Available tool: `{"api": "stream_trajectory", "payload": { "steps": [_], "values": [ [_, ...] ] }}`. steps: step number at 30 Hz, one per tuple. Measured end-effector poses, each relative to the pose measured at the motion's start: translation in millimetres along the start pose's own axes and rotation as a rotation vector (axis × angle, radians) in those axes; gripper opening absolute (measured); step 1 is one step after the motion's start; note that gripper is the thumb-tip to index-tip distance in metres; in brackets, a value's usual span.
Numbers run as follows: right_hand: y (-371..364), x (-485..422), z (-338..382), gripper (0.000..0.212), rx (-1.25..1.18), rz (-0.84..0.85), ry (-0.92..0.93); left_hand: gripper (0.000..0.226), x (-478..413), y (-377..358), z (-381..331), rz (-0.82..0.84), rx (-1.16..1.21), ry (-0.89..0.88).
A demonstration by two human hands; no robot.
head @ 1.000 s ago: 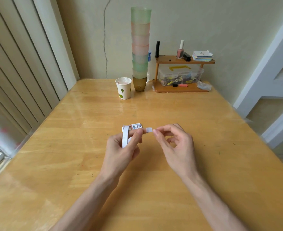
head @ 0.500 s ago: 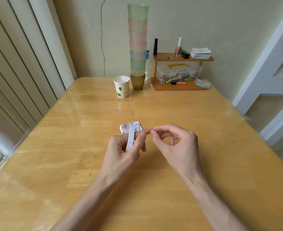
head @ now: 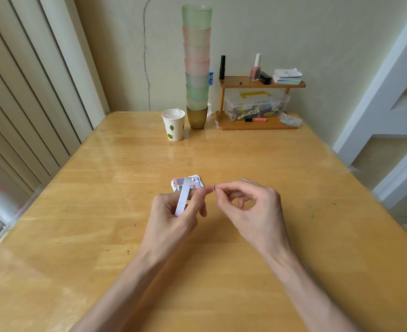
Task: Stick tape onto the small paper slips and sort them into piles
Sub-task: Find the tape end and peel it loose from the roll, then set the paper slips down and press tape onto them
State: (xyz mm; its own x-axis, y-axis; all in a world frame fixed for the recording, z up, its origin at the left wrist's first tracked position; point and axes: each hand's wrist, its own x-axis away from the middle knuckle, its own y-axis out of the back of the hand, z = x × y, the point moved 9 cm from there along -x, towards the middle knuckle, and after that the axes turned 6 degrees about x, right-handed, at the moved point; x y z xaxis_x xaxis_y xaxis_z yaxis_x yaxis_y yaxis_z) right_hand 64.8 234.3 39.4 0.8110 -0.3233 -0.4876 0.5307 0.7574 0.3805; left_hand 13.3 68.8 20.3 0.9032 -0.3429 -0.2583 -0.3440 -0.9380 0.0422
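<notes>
Tape piece [head: 213,186]: a second ago a broad white tab; now only a thin sliver shows.
Right hand [head: 250,207]: fingertips have closed over most of it.

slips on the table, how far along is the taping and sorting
Done: one small pile of printed slips lies on the table, just beyond the left hand. In hand: the left hand holds a white tape strip, and the right hand pinches a tiny bit, too small to identify. Left: no second pile shows, so most sorting seems ahead.
</notes>
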Motion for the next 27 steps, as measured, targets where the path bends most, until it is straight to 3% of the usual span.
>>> {"api": "stream_trajectory", "payload": {
  "steps": [5,20,24,27],
  "values": [
    [0,0,0,0.014,-0.003,0.001,-0.006,0.062,0,-1,2,0.014,-0.026,-0.018],
    [2,0,-1,0.014,0.001,-0.033,-0.017,0.059,1,-5,5,0.039,-0.086,-0.026],
    [2,0,-3,0.015,0.003,-0.031,-0.046,0.052,1,-4,5,0.035,-0.055,-0.022],
    [1,-1,-12,0.017,-0.106,-0.034,-0.129,0.029,-2,-2,9,-0.012,0.072,0.035]
  ]
}}
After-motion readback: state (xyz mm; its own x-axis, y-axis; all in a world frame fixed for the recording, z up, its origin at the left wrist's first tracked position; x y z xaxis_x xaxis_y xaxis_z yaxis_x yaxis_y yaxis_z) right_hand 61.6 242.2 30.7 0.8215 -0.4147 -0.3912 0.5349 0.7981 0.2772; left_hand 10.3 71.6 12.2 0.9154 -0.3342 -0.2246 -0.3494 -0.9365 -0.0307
